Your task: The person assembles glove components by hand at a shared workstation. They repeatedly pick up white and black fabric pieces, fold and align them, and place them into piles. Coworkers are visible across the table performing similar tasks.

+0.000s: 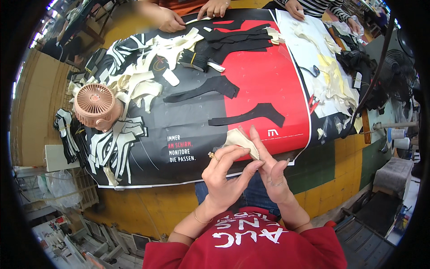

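Note:
A folded cream cut piece of soft sheet material (242, 142) is held up between my hands over the table's near edge. My left hand (227, 174) pinches it from the left, thumb and fingertips closed on its lower part. At its right side, my right hand (274, 175) holds it against long, nearly straight fingers; its thumb stands up beside my left thumb. Just beyond lies a curved black cut piece (264, 113), flat on the red-and-black sheet. A second black piece (219, 86) of similar shape rests farther back to the left.
A pink fan (95, 103) stands at the left, near white-and-black strips (118, 145) and cream pieces (145, 87). Black pieces (239, 40) are piled at the back beside a banded black bundle (195, 60). Co-workers' hands (215, 8) work at the far edge. Scissors (315, 71) lie at right.

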A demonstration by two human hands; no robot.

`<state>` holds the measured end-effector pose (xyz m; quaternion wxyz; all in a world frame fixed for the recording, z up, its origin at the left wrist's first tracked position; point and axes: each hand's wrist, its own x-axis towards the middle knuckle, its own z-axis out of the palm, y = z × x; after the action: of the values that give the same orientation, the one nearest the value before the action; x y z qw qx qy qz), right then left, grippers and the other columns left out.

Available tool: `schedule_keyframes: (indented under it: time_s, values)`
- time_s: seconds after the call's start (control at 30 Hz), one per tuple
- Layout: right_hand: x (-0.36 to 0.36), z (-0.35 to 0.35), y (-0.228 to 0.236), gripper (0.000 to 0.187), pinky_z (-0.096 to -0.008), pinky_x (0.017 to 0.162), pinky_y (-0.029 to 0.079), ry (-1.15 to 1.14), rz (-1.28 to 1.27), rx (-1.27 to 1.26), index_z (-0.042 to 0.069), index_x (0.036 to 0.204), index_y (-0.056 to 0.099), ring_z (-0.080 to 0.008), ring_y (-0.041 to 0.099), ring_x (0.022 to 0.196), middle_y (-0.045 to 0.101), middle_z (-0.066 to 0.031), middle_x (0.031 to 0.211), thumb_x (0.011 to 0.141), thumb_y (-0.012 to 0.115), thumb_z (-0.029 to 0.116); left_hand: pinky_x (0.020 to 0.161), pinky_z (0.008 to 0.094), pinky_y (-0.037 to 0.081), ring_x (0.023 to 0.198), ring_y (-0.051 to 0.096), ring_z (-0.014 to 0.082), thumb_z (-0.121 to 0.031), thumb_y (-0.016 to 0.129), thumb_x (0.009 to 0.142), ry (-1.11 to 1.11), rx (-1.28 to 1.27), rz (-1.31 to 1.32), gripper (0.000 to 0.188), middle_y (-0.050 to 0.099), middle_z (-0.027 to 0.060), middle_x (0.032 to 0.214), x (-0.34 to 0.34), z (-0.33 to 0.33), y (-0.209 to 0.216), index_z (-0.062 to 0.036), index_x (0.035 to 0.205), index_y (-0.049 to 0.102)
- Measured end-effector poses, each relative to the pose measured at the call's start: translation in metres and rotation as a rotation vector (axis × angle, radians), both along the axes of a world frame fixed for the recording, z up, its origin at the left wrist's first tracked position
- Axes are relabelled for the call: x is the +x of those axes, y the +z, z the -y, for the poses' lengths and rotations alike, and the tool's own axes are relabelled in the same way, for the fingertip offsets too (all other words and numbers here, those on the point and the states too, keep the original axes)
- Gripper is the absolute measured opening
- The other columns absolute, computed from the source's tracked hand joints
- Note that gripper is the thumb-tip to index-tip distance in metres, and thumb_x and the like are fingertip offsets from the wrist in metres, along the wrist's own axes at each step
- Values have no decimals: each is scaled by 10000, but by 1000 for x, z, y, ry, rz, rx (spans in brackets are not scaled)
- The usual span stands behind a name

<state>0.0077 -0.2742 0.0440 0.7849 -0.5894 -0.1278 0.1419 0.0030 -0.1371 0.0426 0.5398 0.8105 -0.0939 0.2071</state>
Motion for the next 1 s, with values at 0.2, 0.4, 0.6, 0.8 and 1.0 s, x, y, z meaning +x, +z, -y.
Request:
schedule_keyframes:
  time_s: [0.2, 0.4, 0.6, 0.8, 1.0]
  values:
    - [6, -1, 4, 1026, -424, 1212, 175, 36, 142, -162, -83, 1556, 73, -372, 150, 1521, 112, -254, 1639, 951, 106, 745, 818, 277, 539, 957, 664, 162, 23, 758, 847, -98, -350, -262, 182, 667, 126, 1090, -3, -3, -1, 40, 1021, 707]
    - [5, 2, 2, 796, -426, 1167, 278, -52, 217, -305, -69, 1529, 235, -386, 292, 1464, 245, -280, 1590, 1027, 358, 536, 863, 267, 545, 1009, 637, 146, 34, 702, 888, -184, -596, -478, 135, 621, 98, 1116, -2, -12, -2, 41, 1021, 722]
    - [-5, 7, 6, 301, -315, 746, 564, -491, 365, -642, 2, 1161, 709, -238, 687, 932, 605, -186, 1241, 867, 746, 57, 807, 251, 536, 933, 629, 126, 31, 716, 871, -149, -484, -442, 128, 621, 86, 1054, 0, -12, -2, 42, 998, 731]
    - [-9, 10, 12, 166, -303, 710, 562, -494, 421, -697, -25, 1038, 722, -234, 710, 838, 703, -146, 964, 882, 722, 35, 775, 267, 528, 874, 633, 142, 16, 757, 825, -199, -378, -400, 129, 628, 75, 979, 2, -8, -6, 3, 954, 754]
    - [-7, 19, 12, 165, -299, 723, 555, -435, 384, -701, -44, 1042, 718, -239, 716, 839, 711, -164, 967, 888, 697, 10, 732, 263, 535, 833, 638, 144, 21, 716, 855, -202, -319, -372, 134, 633, 82, 991, 5, -1, -11, 15, 986, 746]
